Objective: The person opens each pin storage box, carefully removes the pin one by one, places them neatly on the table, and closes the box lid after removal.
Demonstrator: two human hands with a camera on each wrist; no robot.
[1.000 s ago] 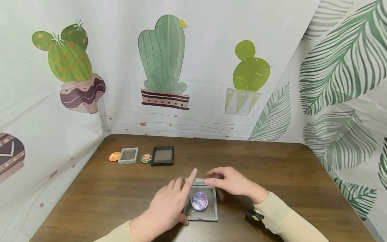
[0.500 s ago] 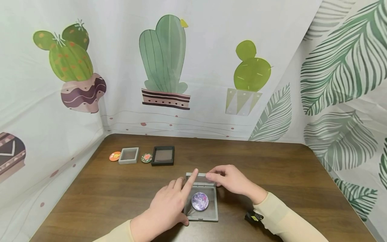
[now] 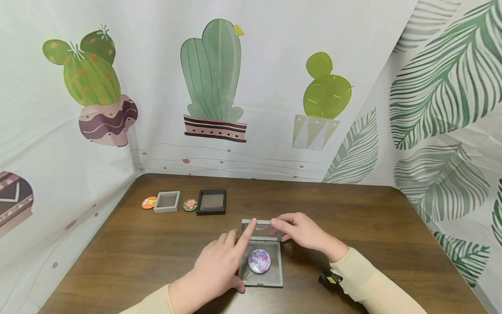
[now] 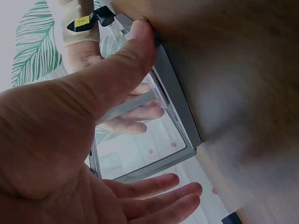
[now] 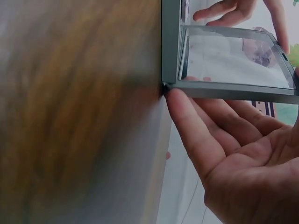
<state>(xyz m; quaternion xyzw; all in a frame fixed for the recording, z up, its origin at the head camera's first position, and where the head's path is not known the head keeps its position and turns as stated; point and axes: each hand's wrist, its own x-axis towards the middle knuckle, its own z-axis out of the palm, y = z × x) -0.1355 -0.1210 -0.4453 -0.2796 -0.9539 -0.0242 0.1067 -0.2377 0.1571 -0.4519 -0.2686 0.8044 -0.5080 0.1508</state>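
Observation:
A grey display case (image 3: 280, 270) with clear film stands hinged wide on the table, its lid (image 3: 266, 221) raised at the far side. A round purple button badge (image 3: 259, 261) rests on the film of its base. My left hand (image 3: 217, 264) lies along the left side of the case. Its thumb (image 4: 133, 44) presses the near edge of the base, and the index finger reaches to the lid's top edge. My right hand (image 3: 306, 231) pinches the lid at its right end, thumb in front and fingers behind; one fingertip touches the hinge corner in the right wrist view.
Farther back on the left, an orange badge (image 3: 148, 203) lies beside a small grey display case (image 3: 167, 202). A green patterned badge (image 3: 190, 205) lies by a black display case (image 3: 211, 202). A printed cloth (image 3: 270, 87) hangs behind the brown table (image 3: 333, 200).
The lid has swung up and back from near the base to a raised stance, with my right hand following it. My left hand and the purple badge keep their places.

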